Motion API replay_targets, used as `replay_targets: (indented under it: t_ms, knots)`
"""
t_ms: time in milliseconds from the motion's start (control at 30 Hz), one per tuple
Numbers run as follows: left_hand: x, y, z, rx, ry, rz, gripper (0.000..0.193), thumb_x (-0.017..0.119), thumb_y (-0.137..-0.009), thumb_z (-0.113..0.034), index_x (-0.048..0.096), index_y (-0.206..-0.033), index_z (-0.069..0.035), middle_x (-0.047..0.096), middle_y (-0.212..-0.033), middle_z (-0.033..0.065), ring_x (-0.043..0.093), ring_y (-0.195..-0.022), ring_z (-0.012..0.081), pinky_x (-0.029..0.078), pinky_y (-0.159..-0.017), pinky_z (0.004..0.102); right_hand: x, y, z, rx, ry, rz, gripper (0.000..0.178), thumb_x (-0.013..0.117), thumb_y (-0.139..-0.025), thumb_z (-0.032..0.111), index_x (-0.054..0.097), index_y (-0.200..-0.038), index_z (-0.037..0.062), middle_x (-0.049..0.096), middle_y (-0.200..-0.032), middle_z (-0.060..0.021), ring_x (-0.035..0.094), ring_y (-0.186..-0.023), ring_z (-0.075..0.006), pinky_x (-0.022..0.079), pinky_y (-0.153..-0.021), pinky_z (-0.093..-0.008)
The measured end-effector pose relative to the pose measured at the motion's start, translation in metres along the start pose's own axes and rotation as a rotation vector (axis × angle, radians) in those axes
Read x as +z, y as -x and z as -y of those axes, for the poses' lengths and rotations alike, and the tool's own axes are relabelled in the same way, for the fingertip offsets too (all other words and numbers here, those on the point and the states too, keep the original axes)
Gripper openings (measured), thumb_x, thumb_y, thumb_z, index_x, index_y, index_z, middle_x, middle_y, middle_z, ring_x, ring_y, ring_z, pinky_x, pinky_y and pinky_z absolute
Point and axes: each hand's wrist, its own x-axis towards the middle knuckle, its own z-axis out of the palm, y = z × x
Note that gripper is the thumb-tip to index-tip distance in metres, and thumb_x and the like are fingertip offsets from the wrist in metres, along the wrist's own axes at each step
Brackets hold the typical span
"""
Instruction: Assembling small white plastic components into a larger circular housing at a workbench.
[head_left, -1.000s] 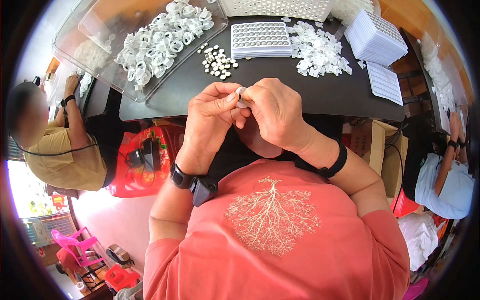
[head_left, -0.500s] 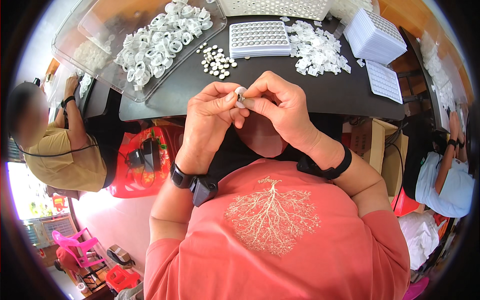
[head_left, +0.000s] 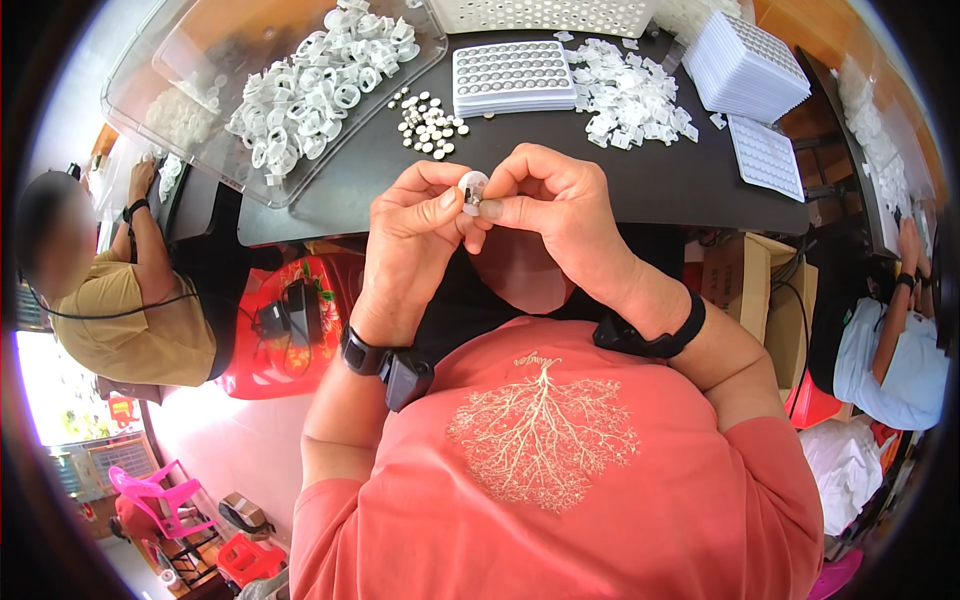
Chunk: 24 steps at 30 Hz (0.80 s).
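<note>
Over the near edge of the black table, a small round white plastic part (head_left: 473,186) is pinched between my two hands. Its open side faces up and shows dark and metallic bits inside. My left hand (head_left: 410,215) grips its left side between thumb and fingers. My right hand (head_left: 555,205) is closed at its right side, with thumb and forefinger at the metallic bits; whether a separate small piece is between them I cannot make out. Beyond my hands lie loose button cells (head_left: 430,125), a stacked white tray of round silver cells (head_left: 513,75) and a heap of translucent plastic pieces (head_left: 632,95).
A clear bin (head_left: 250,185) holding white ring-shaped parts stands at the left. More stacked trays (head_left: 745,70) and a single white tray (head_left: 765,158) are at the right. A perforated white basket (head_left: 545,15) is at the back. Co-workers sit on both sides.
The round part has turned in my fingers, from edge-on to showing its open inner side. My hands have shifted slightly left.
</note>
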Motion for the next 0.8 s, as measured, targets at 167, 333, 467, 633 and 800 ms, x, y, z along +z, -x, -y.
replay_targets:
  t_ms: [167,333,467,633,800]
  knots:
    - [-0.002,-0.002,0.002,0.053,0.0,0.029,0.022,0.07,-0.09,-0.01,0.063,-0.107,0.003,0.069,-0.095,0.0121,0.064,-0.077,0.0189,0.052,-0.062,0.0319,0.004,-0.001,-0.001,-0.008,-0.07,-0.04,0.006,0.067,-0.088,-0.006,0.063,-0.092,-0.0033,0.069,-0.081,-0.0106,0.07,-0.072,-0.0176,0.055,-0.066,-0.0269]
    - [-0.001,-0.001,0.003,0.091,-0.019,0.031,0.025,0.072,-0.089,-0.011,0.064,-0.108,0.002,0.069,-0.096,0.0128,0.064,-0.079,0.0207,0.053,-0.065,0.0327,0.004,-0.005,0.001,-0.009,-0.071,-0.045,0.008,0.068,-0.087,-0.007,0.063,-0.093,-0.0036,0.069,-0.08,-0.0101,0.07,-0.071,-0.0167,0.055,-0.066,-0.0266]
    - [-0.001,0.001,0.004,0.098,0.001,0.001,0.026,0.073,-0.089,-0.012,0.063,-0.11,0.002,0.07,-0.099,0.0143,0.065,-0.081,0.0226,0.053,-0.066,0.0331,0.003,-0.013,0.001,0.014,-0.099,-0.05,0.01,0.071,-0.084,-0.005,0.063,-0.091,-0.0031,0.068,-0.08,-0.0091,0.068,-0.07,-0.014,0.054,-0.065,-0.0254]
    - [-0.009,0.001,0.005,0.101,0.054,0.016,0.027,0.072,-0.089,-0.013,0.063,-0.111,0.001,0.07,-0.099,0.0147,0.066,-0.081,0.0232,0.053,-0.065,0.0335,0.005,-0.02,-0.002,0.039,-0.055,-0.061,0.014,0.075,-0.082,0.0,0.064,-0.09,-0.0009,0.065,-0.076,-0.0041,0.061,-0.067,-0.0079,0.048,-0.061,-0.0227]
    - [-0.009,0.004,0.005,0.092,0.07,-0.02,0.028,0.072,-0.09,-0.013,0.063,-0.112,0.001,0.07,-0.098,0.015,0.067,-0.081,0.0235,0.054,-0.065,0.0339,0.009,-0.023,-0.002,0.061,0.031,-0.077,0.013,0.076,-0.082,0.002,0.065,-0.089,0.0013,0.058,-0.071,0.0013,0.052,-0.065,-0.0042,0.04,-0.058,-0.0209]
